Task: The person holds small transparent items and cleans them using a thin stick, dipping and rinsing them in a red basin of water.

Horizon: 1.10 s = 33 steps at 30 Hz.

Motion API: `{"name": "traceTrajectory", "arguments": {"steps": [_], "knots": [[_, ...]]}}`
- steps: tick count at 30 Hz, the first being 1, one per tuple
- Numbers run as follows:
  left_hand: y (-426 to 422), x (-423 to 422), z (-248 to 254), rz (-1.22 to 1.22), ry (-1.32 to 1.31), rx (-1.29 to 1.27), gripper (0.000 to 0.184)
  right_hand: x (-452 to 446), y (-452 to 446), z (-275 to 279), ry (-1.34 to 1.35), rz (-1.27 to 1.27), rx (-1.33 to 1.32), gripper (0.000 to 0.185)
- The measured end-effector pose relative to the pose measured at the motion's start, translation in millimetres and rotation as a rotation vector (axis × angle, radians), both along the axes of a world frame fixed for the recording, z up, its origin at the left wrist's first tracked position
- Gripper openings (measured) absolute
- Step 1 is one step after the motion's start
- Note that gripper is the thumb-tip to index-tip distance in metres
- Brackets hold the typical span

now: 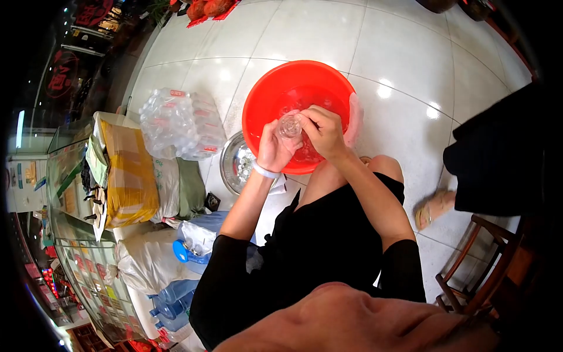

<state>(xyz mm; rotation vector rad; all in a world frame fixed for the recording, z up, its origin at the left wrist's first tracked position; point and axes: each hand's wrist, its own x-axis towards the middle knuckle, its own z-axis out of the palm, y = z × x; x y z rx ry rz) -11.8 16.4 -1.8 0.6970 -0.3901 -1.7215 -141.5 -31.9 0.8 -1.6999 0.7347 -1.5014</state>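
Over a large red basin (264, 88), my left hand (278, 146) holds a small clear glass (290, 127), its fingers wrapped around the side. My right hand (324, 130) is at the glass's right edge, with thumb and fingers pinched together; whatever may be between them is too small to make out. Clear items lie in the basin, partly hidden by my hands. Left of the basin, a steel bowl (227, 170) holds several small clear pieces. A white band circles my left wrist.
Shrink-wrapped plastic bottles (179, 124) stand on the tiled floor at left, near a yellow-taped box (130, 173), sacks and blue water jugs (176, 299). A person's foot (435, 209) and a wooden stool (469, 258) are at right.
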Motion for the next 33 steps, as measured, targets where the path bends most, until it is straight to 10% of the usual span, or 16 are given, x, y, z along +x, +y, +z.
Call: {"name": "traceTrajectory", "arguments": {"steps": [33], "knots": [[-9, 6, -13, -0.181, -0.086, -0.015, 0.043, 3, 7, -5, -0.101, -0.002, 0.099, 0.004]]}}
